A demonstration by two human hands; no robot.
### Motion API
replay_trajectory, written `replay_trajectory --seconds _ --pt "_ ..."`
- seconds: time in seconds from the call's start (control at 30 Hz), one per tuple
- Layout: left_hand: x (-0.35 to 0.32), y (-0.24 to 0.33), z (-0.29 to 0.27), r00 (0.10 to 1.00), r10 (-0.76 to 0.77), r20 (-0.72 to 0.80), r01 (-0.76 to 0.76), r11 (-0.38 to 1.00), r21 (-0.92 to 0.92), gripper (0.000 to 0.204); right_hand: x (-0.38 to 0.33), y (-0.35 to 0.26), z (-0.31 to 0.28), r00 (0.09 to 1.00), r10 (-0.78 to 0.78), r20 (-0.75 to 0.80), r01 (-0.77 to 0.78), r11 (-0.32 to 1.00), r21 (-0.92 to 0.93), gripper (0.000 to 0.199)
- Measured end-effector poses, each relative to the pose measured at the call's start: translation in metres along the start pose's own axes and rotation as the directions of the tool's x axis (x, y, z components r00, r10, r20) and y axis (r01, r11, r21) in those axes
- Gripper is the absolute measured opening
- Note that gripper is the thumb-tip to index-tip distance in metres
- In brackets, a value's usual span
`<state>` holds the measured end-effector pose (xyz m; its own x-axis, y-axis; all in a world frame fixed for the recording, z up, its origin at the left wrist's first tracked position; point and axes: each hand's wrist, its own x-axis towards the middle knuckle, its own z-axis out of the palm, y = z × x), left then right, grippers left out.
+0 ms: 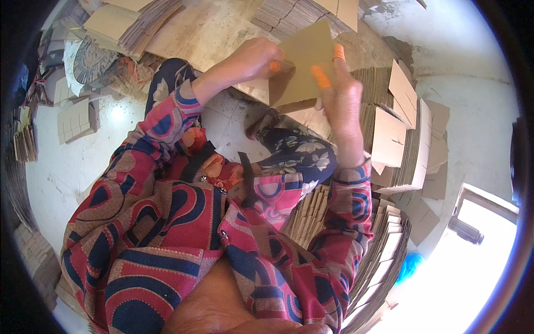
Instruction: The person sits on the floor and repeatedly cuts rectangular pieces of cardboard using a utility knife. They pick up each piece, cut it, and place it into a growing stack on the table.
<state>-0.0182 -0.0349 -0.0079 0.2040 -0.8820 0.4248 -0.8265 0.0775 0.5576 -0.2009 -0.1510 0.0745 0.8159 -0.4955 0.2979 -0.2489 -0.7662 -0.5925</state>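
Observation:
A tan cardboard piece (307, 58) is held up between my two hands above a wooden work surface. Its lower part looks bent or folded. At its left edge, my left hand (257, 58) has its fingers curled closed on the cardboard, an orange cover showing on one fingertip. My right hand (342, 97) grips the right edge, with orange covers on two fingers. Those fingers lie along the sheet, slightly blurred. What the fingertips do behind the cardboard is hidden.
The wooden surface (206, 28) carries cardboard stacks at the far left (117, 25) and the far middle (289, 16). Slotted cardboard pieces (389, 136) are piled at the right, with more stacks (384, 261) beside my right arm. Further pieces (75, 119) lie on the floor at left.

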Motion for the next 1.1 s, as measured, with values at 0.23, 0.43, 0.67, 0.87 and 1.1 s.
replay_trajectory --seconds 0.23,0.43,0.67,0.87,1.1 --pt "-0.001 0.005 -0.002 0.999 -0.046 0.013 0.046 0.999 0.004 0.011 -0.001 -0.009 -0.005 0.995 -0.068 0.078 0.088 0.956 -0.281 0.066" --pt "-0.002 0.01 -0.001 0.99 -0.112 0.084 0.109 0.993 0.034 0.014 -0.034 0.0 0.044 0.923 0.125 0.365 0.044 0.905 -0.422 0.072" --pt "-0.007 0.016 -0.004 0.988 -0.113 0.106 0.096 0.984 0.153 0.014 -0.041 0.0 0.021 0.994 -0.092 -0.055 0.043 0.81 -0.585 0.08" --pt "-0.008 0.023 0.004 0.997 0.07 0.024 -0.072 0.991 0.117 0.017 -0.028 0.04 0.018 0.999 0.039 0.036 -0.012 0.827 -0.561 0.091" --pt "-0.006 0.006 -0.011 0.996 0.084 -0.008 -0.08 0.972 0.222 0.016 -0.028 0.018 0.02 0.987 0.052 0.152 0.005 0.935 -0.356 0.087"
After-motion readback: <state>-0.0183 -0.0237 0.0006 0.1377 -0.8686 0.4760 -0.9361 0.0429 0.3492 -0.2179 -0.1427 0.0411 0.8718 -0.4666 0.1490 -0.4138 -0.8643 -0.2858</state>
